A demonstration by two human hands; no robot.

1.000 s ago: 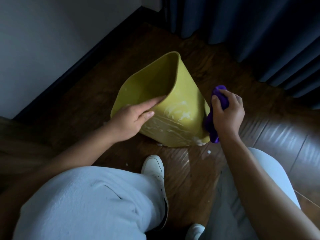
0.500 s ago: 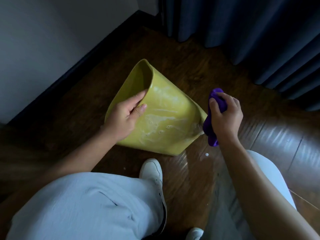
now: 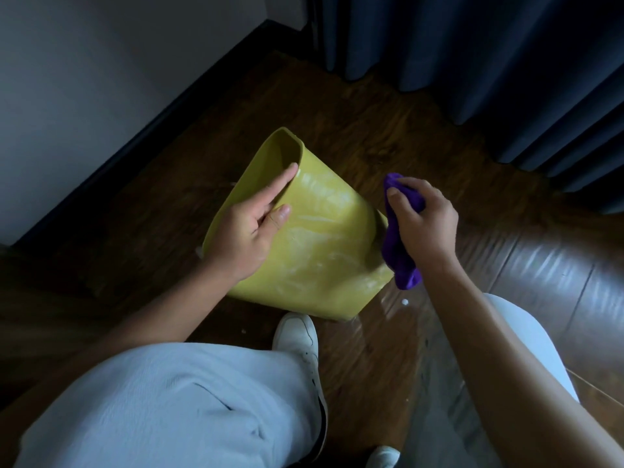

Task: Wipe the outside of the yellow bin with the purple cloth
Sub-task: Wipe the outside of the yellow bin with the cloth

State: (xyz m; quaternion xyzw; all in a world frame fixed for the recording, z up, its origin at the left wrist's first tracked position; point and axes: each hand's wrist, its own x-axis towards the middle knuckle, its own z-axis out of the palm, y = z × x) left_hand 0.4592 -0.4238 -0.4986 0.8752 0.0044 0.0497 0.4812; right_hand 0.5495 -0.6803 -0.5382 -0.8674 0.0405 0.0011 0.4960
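Observation:
The yellow bin [image 3: 324, 244] is tipped on the wooden floor, its open mouth turned to the upper left and its base toward my feet. White soapy streaks cover its upper side. My left hand [image 3: 250, 228] grips the rim, fingers inside the mouth and thumb on the outer wall. My right hand [image 3: 422, 221] holds the bunched purple cloth [image 3: 400, 251] beside the bin's right edge; the cloth hangs down there, and I cannot tell whether it touches the bin.
A white wall with a dark skirting board [image 3: 162, 113] runs along the left. Dark blue curtains [image 3: 489, 55] hang at the back right. My white shoe [image 3: 297, 336] stands just below the bin, and a small white fleck [image 3: 404, 301] lies on the floor.
The bin has rolled counter-clockwise under my left hand, so its mouth now faces further left and more soapy wall shows. My right hand with the cloth stays by the right edge.

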